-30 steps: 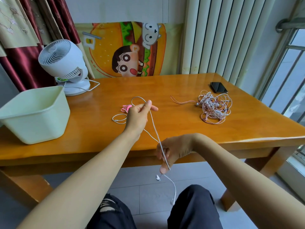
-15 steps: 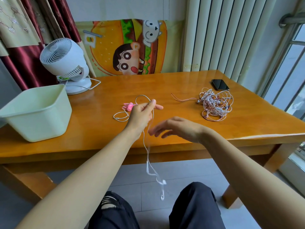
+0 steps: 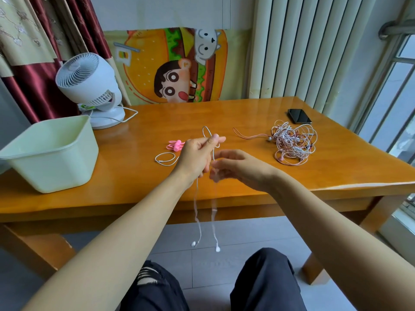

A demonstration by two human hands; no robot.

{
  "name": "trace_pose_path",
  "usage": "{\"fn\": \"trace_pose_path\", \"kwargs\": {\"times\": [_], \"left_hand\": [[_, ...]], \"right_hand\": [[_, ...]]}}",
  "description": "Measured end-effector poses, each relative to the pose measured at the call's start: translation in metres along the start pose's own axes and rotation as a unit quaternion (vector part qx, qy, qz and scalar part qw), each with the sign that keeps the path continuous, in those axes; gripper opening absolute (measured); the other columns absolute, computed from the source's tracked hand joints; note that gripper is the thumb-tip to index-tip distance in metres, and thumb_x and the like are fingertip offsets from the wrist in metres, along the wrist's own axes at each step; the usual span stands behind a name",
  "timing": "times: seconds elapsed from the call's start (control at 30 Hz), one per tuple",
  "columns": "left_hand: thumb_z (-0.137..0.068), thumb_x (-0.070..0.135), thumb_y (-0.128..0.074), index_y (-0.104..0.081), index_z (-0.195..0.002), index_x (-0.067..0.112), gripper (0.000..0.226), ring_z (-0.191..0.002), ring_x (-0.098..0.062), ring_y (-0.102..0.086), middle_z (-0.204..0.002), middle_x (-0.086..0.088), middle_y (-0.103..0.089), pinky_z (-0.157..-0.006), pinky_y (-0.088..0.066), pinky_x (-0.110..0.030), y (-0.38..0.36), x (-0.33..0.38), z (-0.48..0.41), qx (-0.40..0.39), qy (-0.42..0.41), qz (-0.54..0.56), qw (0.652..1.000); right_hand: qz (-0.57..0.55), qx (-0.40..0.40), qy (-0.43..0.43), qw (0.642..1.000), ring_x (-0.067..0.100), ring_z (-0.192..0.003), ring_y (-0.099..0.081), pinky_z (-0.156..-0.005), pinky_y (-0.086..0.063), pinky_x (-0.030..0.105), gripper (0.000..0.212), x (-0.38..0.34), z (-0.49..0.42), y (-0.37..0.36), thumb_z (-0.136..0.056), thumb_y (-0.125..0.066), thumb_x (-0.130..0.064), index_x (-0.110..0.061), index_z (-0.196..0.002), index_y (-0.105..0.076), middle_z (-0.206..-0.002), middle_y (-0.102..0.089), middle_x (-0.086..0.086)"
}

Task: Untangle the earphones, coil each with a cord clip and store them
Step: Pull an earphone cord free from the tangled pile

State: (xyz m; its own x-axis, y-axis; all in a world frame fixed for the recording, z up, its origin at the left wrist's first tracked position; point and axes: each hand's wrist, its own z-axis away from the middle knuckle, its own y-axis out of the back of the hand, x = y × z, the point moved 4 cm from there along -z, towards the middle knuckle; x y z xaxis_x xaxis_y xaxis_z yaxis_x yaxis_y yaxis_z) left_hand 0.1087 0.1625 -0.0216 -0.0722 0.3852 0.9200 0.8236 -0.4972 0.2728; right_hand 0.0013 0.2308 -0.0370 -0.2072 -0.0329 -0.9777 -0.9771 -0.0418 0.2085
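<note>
Right hand [image 3: 240,169] is up from below the table [image 3: 134,180] edge now, level with the left hand [image 3: 196,154]. It is blurred at the cord [image 3: 197,212], so whether it grips I cannot tell. Left pinches a loop of that white cord over the near edge, and both buds [image 3: 193,243] dangle free. Looks ready to coil. Clips [image 3: 176,145] at eleven o'clock, tangle [image 3: 294,142] at two, bin [image 3: 56,169] at nine.
</note>
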Motion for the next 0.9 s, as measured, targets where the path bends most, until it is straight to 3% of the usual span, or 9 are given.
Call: {"fn": "trace_pose_path", "kwargs": {"times": [0.1,0.2,0.23,0.4,0.5,0.63,0.77,0.83,0.9], "left_hand": [[-0.102,0.042,-0.044,-0.068,-0.122,0.02,0.038,-0.033,-0.007,-0.032,-0.037,0.003,-0.037,-0.044,-0.04,-0.024,0.003,-0.005,-0.003,0.015,0.013,0.035,0.999],[-0.101,0.04,-0.044,-0.068,-0.121,0.02,0.037,-0.033,-0.007,-0.031,-0.04,0.005,-0.036,-0.037,-0.031,-0.018,0.011,-0.011,-0.003,0.051,0.03,0.053,0.997],[-0.102,0.04,-0.044,-0.069,-0.12,0.019,0.037,-0.034,-0.007,-0.031,-0.04,0.005,-0.036,-0.037,-0.03,-0.017,0.011,-0.012,-0.003,0.052,0.029,0.057,0.997],[-0.103,0.036,-0.044,-0.073,-0.106,0.009,0.039,-0.034,-0.007,-0.031,-0.042,0.003,-0.037,-0.035,-0.028,-0.017,-0.001,-0.013,-0.001,-0.021,0.021,0.075,0.997],[-0.102,0.033,-0.045,-0.074,-0.092,0.007,0.04,-0.04,-0.009,-0.038,-0.047,0.003,-0.043,-0.043,-0.033,-0.018,-0.005,-0.013,-0.002,-0.047,0.015,0.061,0.997],[-0.1,0.036,-0.048,-0.075,-0.091,0.006,0.041,-0.062,0.001,-0.05,-0.071,-0.001,-0.067,-0.072,-0.041,-0.023,-0.006,-0.012,-0.004,-0.068,0.029,0.013,0.997],[-0.102,0.034,-0.045,-0.067,-0.075,0.013,0.04,-0.074,-0.009,-0.063,-0.071,0.004,-0.07,-0.081,-0.046,-0.029,-0.01,-0.01,-0.002,-0.137,0.042,0.056,0.988],[-0.103,0.034,-0.042,-0.06,-0.071,0.012,0.042,-0.062,-0.016,-0.063,-0.058,0.001,-0.062,-0.073,-0.051,-0.028,-0.014,-0.009,0.0,-0.172,0.063,0.102,0.978],[-0.103,0.036,-0.041,-0.055,-0.072,0.012,0.042,-0.05,-0.016,-0.057,-0.05,0.001,-0.052,-0.065,-0.051,-0.028,-0.014,-0.012,0.001,-0.182,0.091,0.112,0.973]], "right_hand": [[-0.046,-0.121,-0.095,0.987,0.023,-0.073,-0.064,-0.076,-0.053,0.031,0.028,0.012,0.006,-0.007,-0.101,-0.049,-0.016,-0.014,-0.129,-0.047,-0.085,-0.068,0.014],[0.038,-0.321,-0.245,0.914,0.029,-0.096,-0.068,-0.093,-0.052,0.038,0.034,0.041,0.021,-0.02,-0.104,-0.042,-0.021,-0.01,-0.136,-0.046,-0.111,-0.067,0.019],[0.093,-0.338,-0.265,0.898,0.032,-0.105,-0.065,-0.098,-0.05,0.04,0.037,0.052,0.023,-0.02,-0.104,-0.044,-0.021,-0.006,-0.137,-0.046,-0.118,-0.064,0.02],[0.022,-0.166,-0.189,0.968,0.027,-0.122,-0.058,-0.106,-0.045,0.039,0.042,0.041,0.008,-0.008,-0.091,-0.06,-0.026,-0.01,-0.13,-0.056,-0.129,-0.062,0.013],[0.121,-0.054,-0.099,0.986,0.024,-0.114,-0.061,-0.102,-0.048,0.041,0.024,0.015,-0.001,0.012,-0.099,-0.046,-0.011,-0.008,-0.118,-0.06,-0.119,-0.064,0.009],[0.02,0.202,0.056,0.978,0.019,-0.092,-0.064,-0.083,-0.05,0.037,0.023,-0.016,-0.003,0.037,-0.096,-0.037,-0.002,-0.009,-0.104,-0.058,-0.102,-0.066,0.007],[0.086,0.135,0.153,0.975,0.01,-0.119,-0.056,-0.101,-0.043,0.029,0.043,-0.02,-0.008,0.029,-0.094,-0.031,-0.006,-0.013,-0.128,-0.057,-0.127,-0.062,0.0],[0.09,0.101,0.13,0.982,0.013,-0.092,-0.064,-0.089,-0.048,0.03,0.038,-0.016,-0.01,0.023,-0.101,-0.029,-0.014,-0.005,-0.116,-0.063,-0.095,-0.068,0.008],[0.101,0.083,0.078,0.988,0.012,-0.063,-0.053,-0.064,-0.046,0.028,0.042,-0.012,-0.014,0.022,-0.107,-0.033,-0.026,-0.001,-0.093,-0.064,-0.068,-0.056,0.006]]}}
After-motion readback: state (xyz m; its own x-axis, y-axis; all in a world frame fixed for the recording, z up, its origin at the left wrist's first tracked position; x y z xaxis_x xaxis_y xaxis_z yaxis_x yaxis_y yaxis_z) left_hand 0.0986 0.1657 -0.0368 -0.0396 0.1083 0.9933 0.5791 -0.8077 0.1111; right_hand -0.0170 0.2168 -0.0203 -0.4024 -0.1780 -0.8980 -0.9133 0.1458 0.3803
